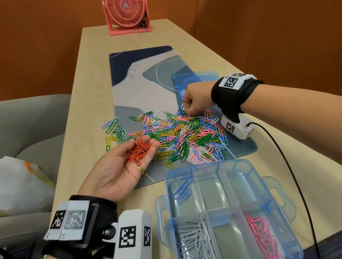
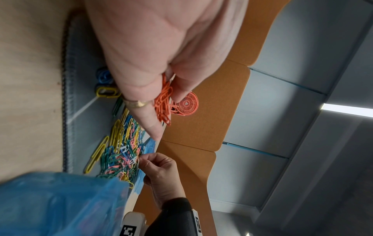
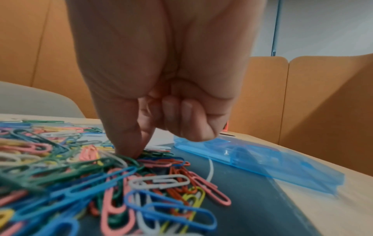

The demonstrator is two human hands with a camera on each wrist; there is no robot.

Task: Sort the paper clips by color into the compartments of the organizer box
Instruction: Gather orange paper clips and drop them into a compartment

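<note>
Pink fan (image 1: pixel 125 9); patterned mat (image 1: pixel 139 86); grey chair (image 1: pixel 16 125)

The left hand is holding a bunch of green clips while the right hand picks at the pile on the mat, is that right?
Not quite: the clips cupped in the left hand are orange, as the head view shows. The right hand is indeed picking at the pile on the mat.
</note>
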